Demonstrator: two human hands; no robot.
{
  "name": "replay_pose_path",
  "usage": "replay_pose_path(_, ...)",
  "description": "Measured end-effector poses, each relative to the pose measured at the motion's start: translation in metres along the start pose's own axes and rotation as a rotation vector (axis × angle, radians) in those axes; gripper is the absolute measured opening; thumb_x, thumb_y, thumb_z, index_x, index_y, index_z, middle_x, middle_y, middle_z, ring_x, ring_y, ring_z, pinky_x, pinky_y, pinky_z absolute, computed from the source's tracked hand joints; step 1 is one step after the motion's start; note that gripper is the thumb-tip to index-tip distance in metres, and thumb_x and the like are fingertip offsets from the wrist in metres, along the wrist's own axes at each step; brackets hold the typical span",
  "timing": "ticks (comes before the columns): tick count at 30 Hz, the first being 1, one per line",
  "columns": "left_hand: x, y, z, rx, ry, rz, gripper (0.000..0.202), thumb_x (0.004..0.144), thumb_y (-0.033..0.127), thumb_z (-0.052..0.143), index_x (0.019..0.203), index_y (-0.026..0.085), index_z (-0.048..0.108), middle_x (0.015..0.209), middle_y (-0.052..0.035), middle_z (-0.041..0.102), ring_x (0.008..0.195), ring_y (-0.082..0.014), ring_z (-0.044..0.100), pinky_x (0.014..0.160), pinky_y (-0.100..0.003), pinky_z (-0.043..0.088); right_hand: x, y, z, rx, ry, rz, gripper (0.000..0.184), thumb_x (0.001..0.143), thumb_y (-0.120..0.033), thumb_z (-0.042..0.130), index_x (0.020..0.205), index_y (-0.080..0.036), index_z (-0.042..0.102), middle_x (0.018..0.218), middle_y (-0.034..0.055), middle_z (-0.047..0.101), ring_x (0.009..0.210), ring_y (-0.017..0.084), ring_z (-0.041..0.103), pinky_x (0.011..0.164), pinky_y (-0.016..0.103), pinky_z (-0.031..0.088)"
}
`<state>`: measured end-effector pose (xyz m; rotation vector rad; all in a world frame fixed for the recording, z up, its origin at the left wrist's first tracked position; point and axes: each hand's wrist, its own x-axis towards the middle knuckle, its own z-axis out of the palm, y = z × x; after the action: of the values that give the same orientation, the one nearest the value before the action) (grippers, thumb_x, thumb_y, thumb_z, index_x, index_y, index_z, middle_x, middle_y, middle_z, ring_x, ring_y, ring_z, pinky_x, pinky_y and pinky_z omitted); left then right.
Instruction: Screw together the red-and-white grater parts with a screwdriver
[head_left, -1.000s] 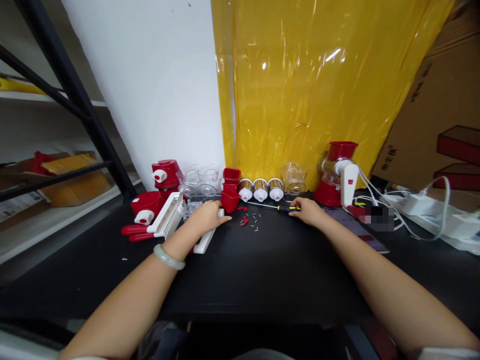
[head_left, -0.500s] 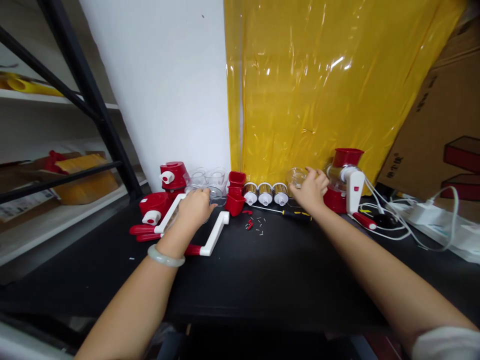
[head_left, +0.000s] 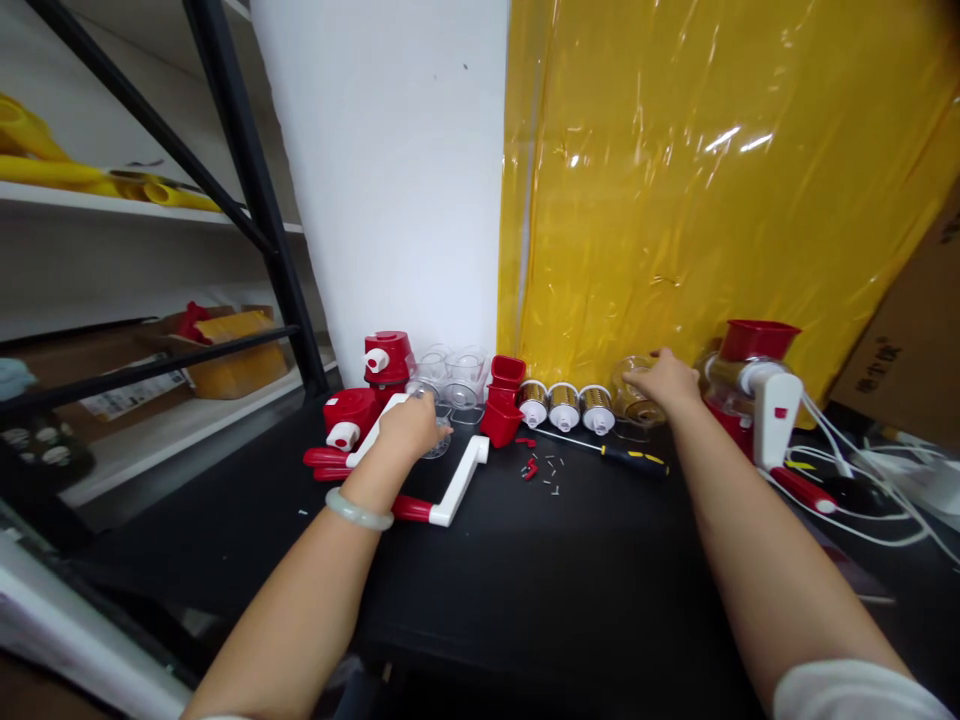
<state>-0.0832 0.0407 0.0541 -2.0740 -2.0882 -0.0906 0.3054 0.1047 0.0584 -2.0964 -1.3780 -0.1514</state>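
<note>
My left hand (head_left: pixel 411 428), with a pale bangle on its wrist, is closed on a clear plastic housing (head_left: pixel 437 447) that shows partly beyond the thumb. White crank handles with red grips (head_left: pixel 454 482) lie beside and under that hand. My right hand (head_left: pixel 669 384) has its fingers and thumb on the rim of another clear plastic housing (head_left: pixel 634 388) by the yellow sheet. Between my hands stand red hoppers (head_left: pixel 502 408) and a row of metal grater drums (head_left: pixel 564 408) with white ends. More clear housings (head_left: pixel 461 378) sit behind my left hand.
Red bases (head_left: pixel 351 412) are at the left. An assembled rotary grater (head_left: pixel 757 385) and white cables (head_left: pixel 862 470) are at the right. A screwdriver (head_left: pixel 634 458), small screws (head_left: pixel 553 470) and red clips (head_left: pixel 530 467) lie on the black table (head_left: pixel 555 590). A shelf (head_left: pixel 225 395) borders the left.
The camera has turned left, so everything sits further right in view. My left hand has shifted slightly left and nearer among the parts. My right hand stays at the clear housing.
</note>
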Motion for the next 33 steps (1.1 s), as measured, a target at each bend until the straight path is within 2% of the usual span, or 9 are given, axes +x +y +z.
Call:
replay_pose_path(4, 0.003, 0.002, 0.007, -0.004, 0.009, -0.044, 0.058, 0.087, 0.053, 0.058, 0.126, 0.012, 0.053, 0.115, -0.0217, 0.069, 0.109, -0.0373, 0.066, 0.086, -0.043, 0.053, -0.002, -0.001, -0.024, -0.054, 0.092, -0.049, 0.056, 0.075, -0.051, 0.064, 0.114, -0.012, 0.061, 0.107, 0.0218, 0.066, 0.108, 0.036, 0.06, 0.093, 0.047, 0.042)
replay_pose_path(7, 0.006, 0.004, 0.012, 0.003, 0.033, -0.06, 0.062, 0.087, 0.057, 0.056, 0.126, 0.009, 0.053, 0.113, -0.0234, 0.069, 0.109, -0.0395, 0.065, 0.085, -0.045, 0.053, -0.019, -0.016, -0.06, -0.056, 0.211, -0.06, 0.065, 0.075, -0.059, 0.062, 0.121, -0.014, 0.057, 0.118, 0.0248, 0.06, 0.115, 0.04, 0.054, 0.085, 0.049, 0.046)
replay_pose_path(9, 0.008, 0.003, 0.014, 0.0, 0.01, -0.061, 0.066, 0.085, 0.059, 0.057, 0.127, 0.008, 0.053, 0.115, -0.0247, 0.068, 0.11, -0.041, 0.064, 0.085, -0.047, 0.053, -0.034, -0.031, -0.085, -0.068, 0.254, -0.082, 0.071, 0.073, -0.063, 0.063, 0.125, -0.015, 0.056, 0.121, 0.0233, 0.06, 0.116, 0.041, 0.054, 0.085, 0.05, 0.047)
replay_pose_path(11, 0.01, 0.002, 0.016, -0.009, -0.004, -0.058, 0.069, 0.082, 0.061, 0.059, 0.127, 0.009, 0.053, 0.116, -0.0253, 0.068, 0.114, -0.042, 0.062, 0.087, -0.047, 0.052, -0.051, -0.046, -0.105, -0.091, 0.218, -0.199, 0.07, 0.075, -0.064, 0.06, 0.126, -0.015, 0.055, 0.116, 0.021, 0.063, 0.107, 0.039, 0.06, 0.082, 0.048, 0.048)
replay_pose_path(13, 0.011, 0.001, 0.018, -0.01, -0.008, -0.047, 0.07, 0.08, 0.063, 0.059, 0.127, 0.009, 0.054, 0.116, -0.0257, 0.068, 0.113, -0.0426, 0.062, 0.088, -0.048, 0.051, -0.069, -0.059, -0.115, -0.134, 0.083, -0.301, 0.067, 0.078, -0.063, 0.057, 0.125, -0.015, 0.055, 0.11, 0.0196, 0.066, 0.098, 0.036, 0.064, 0.078, 0.045, 0.048)
replay_pose_path(17, 0.011, 0.001, 0.018, -0.02, -0.02, -0.043, 0.071, 0.078, 0.064, 0.059, 0.125, 0.01, 0.056, 0.119, -0.0261, 0.066, 0.114, -0.0434, 0.061, 0.089, -0.048, 0.051, -0.093, -0.077, -0.116, -0.25, -0.17, -0.488, 0.064, 0.078, -0.062, 0.057, 0.123, -0.017, 0.057, 0.106, 0.0171, 0.069, 0.091, 0.033, 0.066, 0.072, 0.04, 0.048)
replay_pose_path(20, 0.008, 0.004, 0.016, -0.014, -0.004, -0.034, 0.071, 0.077, 0.062, 0.06, 0.125, 0.01, 0.056, 0.122, -0.0262, 0.063, 0.116, -0.0429, 0.06, 0.089, -0.048, 0.051, -0.099, -0.083, -0.11, -0.308, -0.33, -0.511, 0.063, 0.078, -0.061, 0.057, 0.123, -0.017, 0.057, 0.106, 0.0168, 0.07, 0.091, 0.032, 0.067, 0.07, 0.038, 0.048)
replay_pose_path(25, 0.005, 0.007, 0.014, 0.02, 0.035, -0.007, 0.069, 0.077, 0.057, 0.061, 0.128, 0.012, 0.053, 0.123, -0.0247, 0.06, 0.115, -0.0423, 0.059, 0.089, -0.047, 0.051, -0.096, -0.085, -0.104, -0.34, -0.367, -0.46, 0.062, 0.079, -0.06, 0.056, 0.121, -0.016, 0.058, 0.109, 0.0185, 0.07, 0.095, 0.033, 0.068, 0.072, 0.039, 0.048)
replay_pose_path(33, 0.009, 0.005, 0.016, 0.007, -0.003, -0.03, 0.067, 0.081, 0.059, 0.057, 0.129, 0.011, 0.054, 0.127, -0.0243, 0.059, 0.119, -0.0413, 0.057, 0.092, -0.048, 0.049, -0.095, -0.088, -0.097, -0.348, -0.434, -0.474, 0.067, 0.077, -0.063, 0.057, 0.124, -0.016, 0.057, 0.115, 0.0192, 0.068, 0.101, 0.035, 0.067, 0.077, 0.041, 0.049)
